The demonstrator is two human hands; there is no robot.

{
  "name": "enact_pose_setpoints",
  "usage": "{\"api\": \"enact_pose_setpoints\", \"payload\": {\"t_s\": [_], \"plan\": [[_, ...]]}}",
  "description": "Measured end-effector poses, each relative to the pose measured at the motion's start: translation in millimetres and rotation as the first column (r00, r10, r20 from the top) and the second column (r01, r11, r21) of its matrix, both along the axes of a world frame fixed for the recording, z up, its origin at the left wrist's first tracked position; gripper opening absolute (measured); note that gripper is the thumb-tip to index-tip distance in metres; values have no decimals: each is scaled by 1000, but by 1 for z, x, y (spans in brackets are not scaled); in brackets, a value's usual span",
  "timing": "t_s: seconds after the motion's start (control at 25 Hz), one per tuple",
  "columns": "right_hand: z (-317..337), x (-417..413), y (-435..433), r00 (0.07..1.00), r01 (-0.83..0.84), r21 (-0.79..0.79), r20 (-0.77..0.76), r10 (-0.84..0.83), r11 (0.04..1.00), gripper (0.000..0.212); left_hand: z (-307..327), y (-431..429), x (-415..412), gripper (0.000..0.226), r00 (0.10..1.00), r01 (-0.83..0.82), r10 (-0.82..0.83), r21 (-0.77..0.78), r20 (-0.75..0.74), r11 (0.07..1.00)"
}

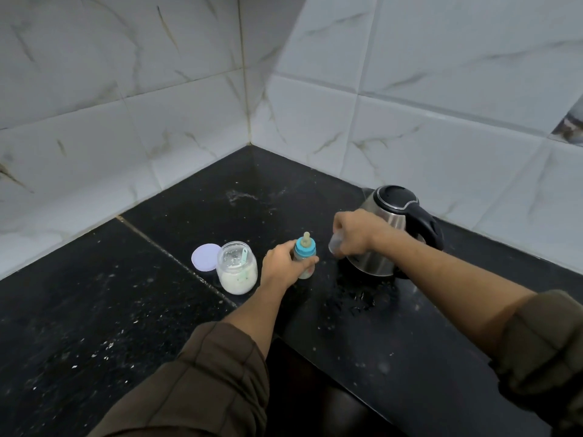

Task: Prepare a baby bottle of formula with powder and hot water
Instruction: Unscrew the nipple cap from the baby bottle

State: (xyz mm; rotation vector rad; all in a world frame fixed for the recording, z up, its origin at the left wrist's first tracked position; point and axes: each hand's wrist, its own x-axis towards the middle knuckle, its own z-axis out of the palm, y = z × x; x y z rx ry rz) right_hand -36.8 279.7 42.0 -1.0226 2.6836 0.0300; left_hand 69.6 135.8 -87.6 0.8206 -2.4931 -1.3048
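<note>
A small baby bottle [305, 250] with a blue collar and a beige teat stands upright on the black counter [126, 294]. My left hand [280, 263] is wrapped around its body. To its right my right hand [353, 233] holds a clear cap [335, 246], just above the counter and in front of the steel kettle [388, 234]. An open glass jar of white powder [237, 268] with a small scoop inside stands left of the bottle. Its pale purple lid [205, 257] lies flat beside it.
The kettle has a black lid and handle and stands near the right wall. White marbled tiles close the corner behind. The counter's front edge runs diagonally below my arms. White specks are scattered over the counter.
</note>
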Motion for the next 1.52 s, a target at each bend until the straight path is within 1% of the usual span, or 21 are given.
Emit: {"api": "enact_pose_setpoints", "payload": {"t_s": [0.12,0.28,0.36,0.52,0.72,0.76,0.8,0.88,0.96,1.0,1.08,1.2,1.28,1.36,1.44,1.52], "plan": [[-28,15,20,998,20,118,63,-28,993,41,-1,3,0,57,1000,14,-14,-9,-6,1000],[-65,27,34,991,-11,239,133,-22,971,52,-1,2,-1,58,1000,28,-28,-11,-7,1000],[-79,32,37,988,-34,267,154,-7,963,54,-2,1,0,59,1000,28,-28,-16,-8,999],[-100,34,39,986,-52,270,166,7,961,59,-4,-1,0,61,999,40,-40,-15,-15,999],[-96,32,36,994,-49,344,110,12,938,81,-4,-1,-1,68,999,52,-52,6,7,999],[-89,29,33,995,-25,312,97,-5,950,80,-3,-1,-1,68,998,58,-58,11,11,998],[-80,25,29,995,8,241,92,-31,971,77,-2,-2,-2,68,998,63,-64,18,15,998],[-61,16,15,992,80,39,91,-83,996,73,1,-3,-2,68,997,71,-72,28,28,997],[-47,12,-6,992,110,-114,72,-102,987,75,0,-3,-2,67,996,78,-79,41,40,996],[-43,11,-17,993,109,-143,62,-101,984,73,-1,-2,-3,66,996,75,-77,47,42,996],[-40,13,-37,995,98,-137,47,-92,986,68,-5,0,-4,63,997,59,-61,43,47,997],[-43,14,-55,999,51,-57,14,-50,997,60,-8,-1,-7,54,997,49,-50,30,62,998],[-48,13,-60,1000,21,-14,-14,-21,1000,52,-7,-3,-6,48,996,63,-64,16,66,998],[-52,12,-64,1000,0,-10,-21,0,1000,42,-6,-4,-6,46,993,84,-84,0,85,996],[-53,9,-66,998,-63,6,-21,63,998,37,-6,-6,-6,45,990,97,-96,-11,100,995],[-52,8,-68,982,-178,62,-46,181,982,33,-7,-8,-7,45,988,105,-102,-19,113,994]]}}
